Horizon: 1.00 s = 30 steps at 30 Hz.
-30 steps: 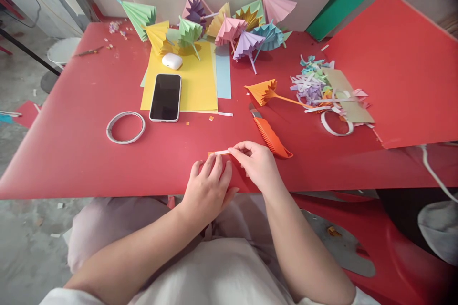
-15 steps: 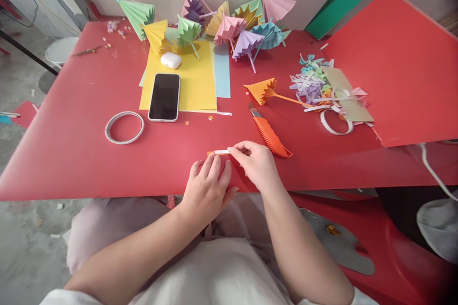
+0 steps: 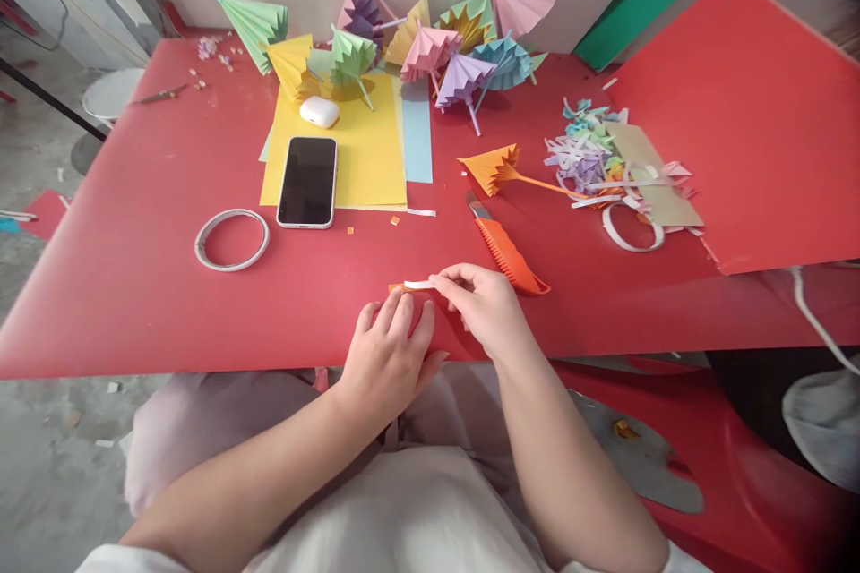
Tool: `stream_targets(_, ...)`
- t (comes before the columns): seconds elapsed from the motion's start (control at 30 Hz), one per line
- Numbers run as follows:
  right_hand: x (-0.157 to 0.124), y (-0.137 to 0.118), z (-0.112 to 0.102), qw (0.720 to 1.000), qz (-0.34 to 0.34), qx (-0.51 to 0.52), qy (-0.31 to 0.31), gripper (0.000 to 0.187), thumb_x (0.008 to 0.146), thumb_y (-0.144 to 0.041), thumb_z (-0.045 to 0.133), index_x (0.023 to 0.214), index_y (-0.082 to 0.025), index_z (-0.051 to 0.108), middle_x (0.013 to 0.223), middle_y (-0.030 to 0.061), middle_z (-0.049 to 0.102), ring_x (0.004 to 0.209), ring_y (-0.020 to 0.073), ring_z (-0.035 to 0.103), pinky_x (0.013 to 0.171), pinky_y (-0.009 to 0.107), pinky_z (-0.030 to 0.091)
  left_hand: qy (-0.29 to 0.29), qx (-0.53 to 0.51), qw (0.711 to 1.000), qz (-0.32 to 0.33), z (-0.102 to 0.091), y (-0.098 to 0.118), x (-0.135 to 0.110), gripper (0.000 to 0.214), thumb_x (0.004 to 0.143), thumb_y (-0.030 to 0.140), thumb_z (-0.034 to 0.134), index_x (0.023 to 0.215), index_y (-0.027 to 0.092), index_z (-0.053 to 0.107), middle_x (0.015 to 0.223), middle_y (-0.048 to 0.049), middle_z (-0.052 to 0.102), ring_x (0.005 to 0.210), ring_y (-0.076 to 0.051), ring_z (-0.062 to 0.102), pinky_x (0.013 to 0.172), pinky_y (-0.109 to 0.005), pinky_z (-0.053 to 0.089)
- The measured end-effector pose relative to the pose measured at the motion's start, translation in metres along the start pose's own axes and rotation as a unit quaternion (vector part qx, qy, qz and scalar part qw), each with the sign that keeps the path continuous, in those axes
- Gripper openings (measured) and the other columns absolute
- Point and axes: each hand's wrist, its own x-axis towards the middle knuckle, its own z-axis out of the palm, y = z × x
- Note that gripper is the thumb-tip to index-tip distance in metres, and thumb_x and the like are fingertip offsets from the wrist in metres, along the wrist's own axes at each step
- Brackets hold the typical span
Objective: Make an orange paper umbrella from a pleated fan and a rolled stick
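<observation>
My right hand [image 3: 485,309] pinches a thin white strip [image 3: 417,285], probably tape backing, lifting it off a small orange paper piece [image 3: 396,288] on the red table [image 3: 134,286]. My left hand [image 3: 391,356] rests fingers-down on the table near the front edge, fingertips pressing beside the orange piece; what lies under the fingers is hidden. An orange utility knife [image 3: 509,256] lies just right of my right hand. An orange folded paper umbrella [image 3: 501,170] lies beyond the knife.
A tape ring [image 3: 232,239] and a phone [image 3: 308,181] on yellow paper [image 3: 369,152] lie left of centre, near an earbud case [image 3: 319,112]. Several paper umbrellas [image 3: 430,45] stand at the back. Paper scraps [image 3: 591,157] and another tape ring [image 3: 632,228] lie right, beside a red sheet [image 3: 752,125].
The white strip's end has lifted and curled slightly under my right fingers. Both hands have stayed nearly in place; the view shifted slightly.
</observation>
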Motion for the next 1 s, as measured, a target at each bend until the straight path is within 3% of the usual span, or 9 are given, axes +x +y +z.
stream_targets(0.23,0.001,0.000,-0.004,0.991,0.048,0.107,-0.067,0.028,0.065,-0.046,0.066,0.065,-0.018,0.058,0.048,-0.0060,0.043,0.040,0.0064,0.035,0.036,0.020,0.025,-0.012,-0.005,1.000,-0.006,0.000,0.001,0.000,0.041,0.087,0.039,0.045,0.115,0.009,0.052,0.106,-0.0168,0.059,0.107,-0.028,0.054,0.079,-0.038,0.044)
stream_targets(0.53,0.002,-0.001,0.007,0.996,-0.024,-0.087,-0.003,0.023,0.072,-0.041,0.059,0.064,-0.019,0.059,0.055,-0.0012,0.057,0.048,0.0121,0.049,0.051,0.026,0.039,-0.025,-0.008,1.000,-0.006,-0.002,0.000,0.000,0.043,0.086,0.037,0.046,0.118,0.009,0.051,0.107,-0.0159,0.059,0.108,-0.027,0.053,0.078,-0.038,0.044)
stream_targets(0.73,0.001,0.002,0.010,0.991,-0.050,-0.125,0.028,0.021,0.074,-0.038,0.055,0.062,-0.020,0.055,0.059,0.0004,0.060,0.056,0.0158,0.056,0.058,0.028,0.041,-0.027,-0.007,1.000,-0.006,-0.003,0.000,0.001,0.043,0.086,0.035,0.046,0.119,0.008,0.051,0.109,-0.0166,0.059,0.107,-0.027,0.054,0.078,-0.038,0.044)
stream_targets(1.0,0.002,0.006,0.012,0.982,-0.086,-0.162,0.046,0.021,0.075,-0.036,0.053,0.060,-0.021,0.053,0.056,0.0000,0.058,0.056,0.0157,0.054,0.058,0.027,0.040,-0.026,-0.008,1.000,-0.003,-0.003,0.000,0.002,0.042,0.085,0.034,0.047,0.118,0.008,0.051,0.111,-0.0170,0.058,0.108,-0.027,0.053,0.078,-0.037,0.044)
